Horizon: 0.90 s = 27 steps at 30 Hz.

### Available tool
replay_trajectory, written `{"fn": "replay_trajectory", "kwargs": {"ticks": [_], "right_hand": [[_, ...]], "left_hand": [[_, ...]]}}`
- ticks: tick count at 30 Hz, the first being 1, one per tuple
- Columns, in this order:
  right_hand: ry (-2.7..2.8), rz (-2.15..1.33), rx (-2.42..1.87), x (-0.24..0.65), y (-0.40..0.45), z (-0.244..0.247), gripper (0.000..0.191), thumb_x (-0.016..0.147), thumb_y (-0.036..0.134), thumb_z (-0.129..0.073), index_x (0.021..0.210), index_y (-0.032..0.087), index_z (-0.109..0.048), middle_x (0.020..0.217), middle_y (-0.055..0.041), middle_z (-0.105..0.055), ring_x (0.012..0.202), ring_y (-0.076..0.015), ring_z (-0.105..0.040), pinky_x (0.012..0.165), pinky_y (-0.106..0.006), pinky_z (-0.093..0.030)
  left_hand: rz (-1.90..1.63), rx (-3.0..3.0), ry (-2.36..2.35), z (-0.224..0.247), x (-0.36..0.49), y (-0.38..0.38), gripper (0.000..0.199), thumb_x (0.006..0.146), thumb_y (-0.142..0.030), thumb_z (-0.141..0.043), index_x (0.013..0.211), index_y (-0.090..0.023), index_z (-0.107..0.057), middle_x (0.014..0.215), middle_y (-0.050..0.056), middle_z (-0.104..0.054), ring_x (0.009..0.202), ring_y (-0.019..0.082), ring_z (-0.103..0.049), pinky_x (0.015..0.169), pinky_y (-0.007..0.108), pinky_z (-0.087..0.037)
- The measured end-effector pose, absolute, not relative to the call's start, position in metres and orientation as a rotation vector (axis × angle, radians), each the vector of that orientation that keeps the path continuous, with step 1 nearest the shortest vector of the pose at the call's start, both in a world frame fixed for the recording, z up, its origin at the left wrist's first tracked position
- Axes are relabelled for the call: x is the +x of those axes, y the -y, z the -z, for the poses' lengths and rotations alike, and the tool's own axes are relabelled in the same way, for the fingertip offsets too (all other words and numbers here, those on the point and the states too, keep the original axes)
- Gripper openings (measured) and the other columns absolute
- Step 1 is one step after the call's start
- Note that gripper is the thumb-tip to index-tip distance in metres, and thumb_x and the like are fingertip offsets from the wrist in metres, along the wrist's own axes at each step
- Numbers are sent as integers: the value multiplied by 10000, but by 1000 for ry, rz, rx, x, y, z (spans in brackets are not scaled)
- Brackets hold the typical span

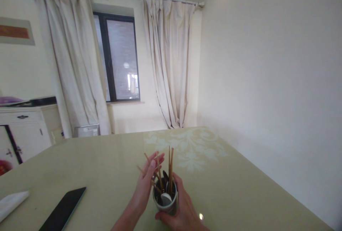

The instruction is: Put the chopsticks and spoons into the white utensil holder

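A grey cylindrical utensil cup point(175, 208) stands at the near middle of the table, tilted slightly toward me. My right hand point(184, 202) wraps around its right side, thumb at the near front. Several wooden chopsticks point(171, 165) rise from the cup. Among them are dark spoons point(165, 176) and one with a pale, shiny bowl point(166, 199). Along the cup's left side, my left hand point(146, 177) has its fingers stretched out beside some chopsticks leaning left. Whether its fingers press on these sticks is hard to see.
On the pale green, glossy table point(107, 167) lies a dark flat tablet or phone point(64, 209), with a white object point(12, 202) at the left edge. A white wall point(267, 81) runs along the right. Curtains point(171, 60), a window point(123, 56) and a white cabinet point(29, 127) stand beyond.
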State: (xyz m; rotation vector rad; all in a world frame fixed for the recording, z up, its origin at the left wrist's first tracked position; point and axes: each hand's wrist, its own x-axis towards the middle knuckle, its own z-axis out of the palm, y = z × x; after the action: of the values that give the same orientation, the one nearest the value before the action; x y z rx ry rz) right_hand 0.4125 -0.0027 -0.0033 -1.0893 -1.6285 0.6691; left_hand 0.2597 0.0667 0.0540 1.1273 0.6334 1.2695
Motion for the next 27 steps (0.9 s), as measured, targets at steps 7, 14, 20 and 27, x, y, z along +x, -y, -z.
{"fn": "replay_trajectory", "kwargs": {"ticks": [7,14,20,27], "right_hand": [[1688,-649,-995,416,-2,5,1142,684,552,-871,1613,271,-270,1507,-171,-578,1252,-390,-660,1030,-495,-551],[1741,-498,-963,420,-9,28,1125,682,553,-882,1604,246,-315,1549,-195,-530,1374,-441,-562,1126,-560,-479],[1759,-455,-985,423,-5,31,1066,702,565,-865,1587,233,-372,1498,-202,-572,1344,-463,-578,1108,-590,-492],[1771,-425,-987,423,-3,33,1096,734,586,-837,1622,229,-304,1520,-214,-548,1349,-448,-581,1098,-564,-507]], "left_hand": [[-865,1245,-563,-105,263,-64,507,881,-579,-758,1245,-227,-729,1169,110,-792,1134,279,-715,964,374,-542],[-793,1327,-607,-107,261,-64,451,879,-534,-779,1198,-218,-734,911,17,-726,800,139,-668,732,238,-501],[-796,1367,-648,-110,265,-59,408,823,-544,-826,974,-185,-704,839,3,-702,761,144,-656,724,247,-503],[-859,1461,-692,-108,277,-59,576,875,-742,-647,817,-169,-671,706,-14,-621,627,105,-563,614,216,-452]]}}
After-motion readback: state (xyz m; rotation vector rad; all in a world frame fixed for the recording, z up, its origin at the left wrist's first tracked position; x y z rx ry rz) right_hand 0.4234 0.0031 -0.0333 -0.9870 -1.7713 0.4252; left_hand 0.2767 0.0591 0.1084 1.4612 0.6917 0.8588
